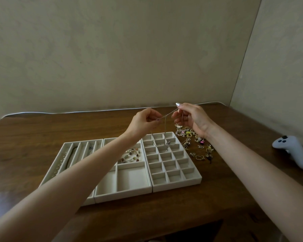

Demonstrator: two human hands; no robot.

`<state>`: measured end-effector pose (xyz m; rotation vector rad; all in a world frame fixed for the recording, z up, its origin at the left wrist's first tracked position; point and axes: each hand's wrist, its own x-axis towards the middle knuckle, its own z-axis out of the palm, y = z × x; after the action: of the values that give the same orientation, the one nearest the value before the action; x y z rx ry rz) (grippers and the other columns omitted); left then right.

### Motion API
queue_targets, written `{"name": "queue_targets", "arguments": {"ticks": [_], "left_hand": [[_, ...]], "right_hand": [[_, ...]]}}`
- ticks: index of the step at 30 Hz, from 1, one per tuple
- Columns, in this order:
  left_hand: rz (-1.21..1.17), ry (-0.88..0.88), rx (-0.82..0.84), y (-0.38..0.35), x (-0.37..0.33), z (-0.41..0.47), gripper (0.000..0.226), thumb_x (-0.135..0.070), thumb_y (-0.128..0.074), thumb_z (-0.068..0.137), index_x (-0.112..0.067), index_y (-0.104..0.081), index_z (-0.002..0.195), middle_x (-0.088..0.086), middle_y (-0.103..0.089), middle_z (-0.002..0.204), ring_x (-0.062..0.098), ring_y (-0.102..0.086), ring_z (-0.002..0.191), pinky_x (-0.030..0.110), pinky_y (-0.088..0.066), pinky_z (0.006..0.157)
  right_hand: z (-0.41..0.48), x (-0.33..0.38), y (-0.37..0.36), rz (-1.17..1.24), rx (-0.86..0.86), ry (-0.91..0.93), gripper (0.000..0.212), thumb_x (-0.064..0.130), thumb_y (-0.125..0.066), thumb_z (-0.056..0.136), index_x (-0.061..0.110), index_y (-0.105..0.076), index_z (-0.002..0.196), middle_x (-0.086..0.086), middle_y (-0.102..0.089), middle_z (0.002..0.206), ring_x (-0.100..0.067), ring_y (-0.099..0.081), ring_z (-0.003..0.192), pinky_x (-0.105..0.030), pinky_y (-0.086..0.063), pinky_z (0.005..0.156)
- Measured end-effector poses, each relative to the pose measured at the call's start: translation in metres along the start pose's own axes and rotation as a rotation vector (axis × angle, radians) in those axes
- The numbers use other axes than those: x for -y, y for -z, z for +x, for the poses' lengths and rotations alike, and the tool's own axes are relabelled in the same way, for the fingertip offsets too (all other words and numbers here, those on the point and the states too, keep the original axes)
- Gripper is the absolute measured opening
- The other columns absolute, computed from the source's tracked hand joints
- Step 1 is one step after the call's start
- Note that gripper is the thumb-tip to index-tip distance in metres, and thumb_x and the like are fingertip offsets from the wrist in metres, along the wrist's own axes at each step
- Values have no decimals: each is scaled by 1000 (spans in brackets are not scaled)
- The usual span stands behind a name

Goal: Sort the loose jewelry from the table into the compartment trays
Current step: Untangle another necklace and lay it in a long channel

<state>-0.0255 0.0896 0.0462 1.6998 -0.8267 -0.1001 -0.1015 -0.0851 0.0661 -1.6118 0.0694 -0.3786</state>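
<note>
Both hands are up above the counter. The left hand and the right hand each pinch the same thin silver necklace with curled fingers. A short bit of it is pulled tight between the hands. The rest hangs down in a loop. Its small charm hangs low over the far end of the right tray, the one with many little square boxes. I cannot tell if the charm touches the tray.

The middle tray has a bead bracelet in one box. The left tray has long slots with chains in them. A pile of loose jewelry lies on the counter just beside the right tray. A white game controller lies well apart on the right.
</note>
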Motion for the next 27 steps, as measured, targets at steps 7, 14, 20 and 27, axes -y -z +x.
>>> {"name": "queue_targets", "arguments": {"ticks": [7,14,20,27], "left_hand": [[-71,49,-14,3,-3,-2,4,-6,-61,88,-5,-63,91,10,-68,78,17,-65,66,25,-55,60],[-350,89,90,2,-14,-5,13,-12,-44,98,-8,-51,89,5,-72,77,14,-69,72,23,-55,63],[-292,75,42,2,-19,0,12,-16,-47,97,-11,-53,88,2,-66,71,12,-60,59,24,-50,58],[-105,-32,6,-3,-32,12,11,-11,-59,91,-13,-58,80,-2,-52,60,2,-47,44,16,-39,44]], "right_hand": [[-3,1,0,25,17,-12,19,19,-46,98,10,-55,83,-15,-72,93,-24,-69,80,-32,-56,74],[-3,0,-4,96,119,-88,28,25,-39,102,11,-48,79,-24,-70,98,-34,-69,92,-40,-57,82],[1,-1,-9,29,139,-131,26,31,-42,100,9,-53,92,-11,-70,76,-25,-67,73,-36,-52,72],[-3,8,-20,-121,285,-60,37,27,-63,86,4,-61,115,-9,-66,91,-15,-63,74,-25,-53,65]]}}
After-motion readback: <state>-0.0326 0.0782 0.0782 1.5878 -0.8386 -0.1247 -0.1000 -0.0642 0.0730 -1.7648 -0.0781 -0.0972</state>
